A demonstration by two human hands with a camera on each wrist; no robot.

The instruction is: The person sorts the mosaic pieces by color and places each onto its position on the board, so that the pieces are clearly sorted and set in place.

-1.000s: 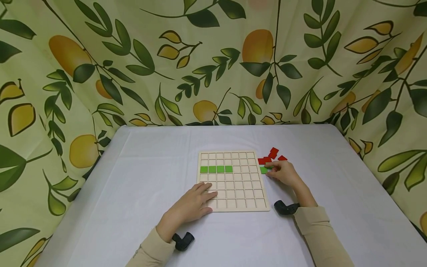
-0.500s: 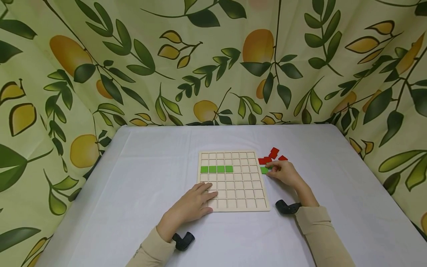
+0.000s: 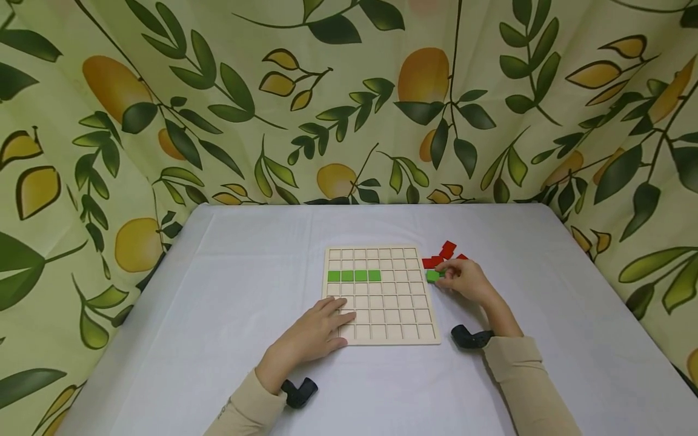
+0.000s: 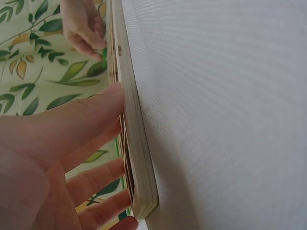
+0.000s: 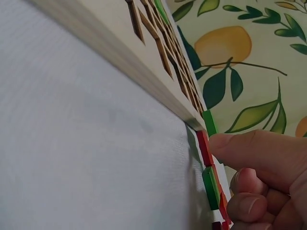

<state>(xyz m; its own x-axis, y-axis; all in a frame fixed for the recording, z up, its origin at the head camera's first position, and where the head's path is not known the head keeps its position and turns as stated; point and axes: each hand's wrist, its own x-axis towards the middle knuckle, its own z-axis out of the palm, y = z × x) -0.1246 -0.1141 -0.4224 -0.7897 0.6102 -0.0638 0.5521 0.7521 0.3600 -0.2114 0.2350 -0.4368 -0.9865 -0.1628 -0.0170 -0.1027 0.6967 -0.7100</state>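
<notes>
A pale wooden grid board (image 3: 392,316) lies on the white table, with a row of green square tiles (image 3: 354,276) set in one of its rows. My left hand (image 3: 316,330) rests on the board's near left corner, fingers spread; in the left wrist view the thumb (image 4: 103,103) touches its edge. Just off the board's right side, my right hand (image 3: 463,280) pinches a green tile (image 3: 432,277) between thumb and fingertips. The right wrist view shows that tile (image 5: 209,122) raised beside the board's corner, with another green tile (image 5: 211,188) lower down.
Several red tiles (image 3: 448,249) lie loosely scattered beyond my right hand. Black wrist devices sit at my left cuff (image 3: 300,393) and my right cuff (image 3: 470,338). A curtain printed with fruit and leaves (image 3: 349,109) hangs behind the table.
My right hand has raised the green tile slightly and shifted a little to the right. My left hand and the board have stayed in place.
</notes>
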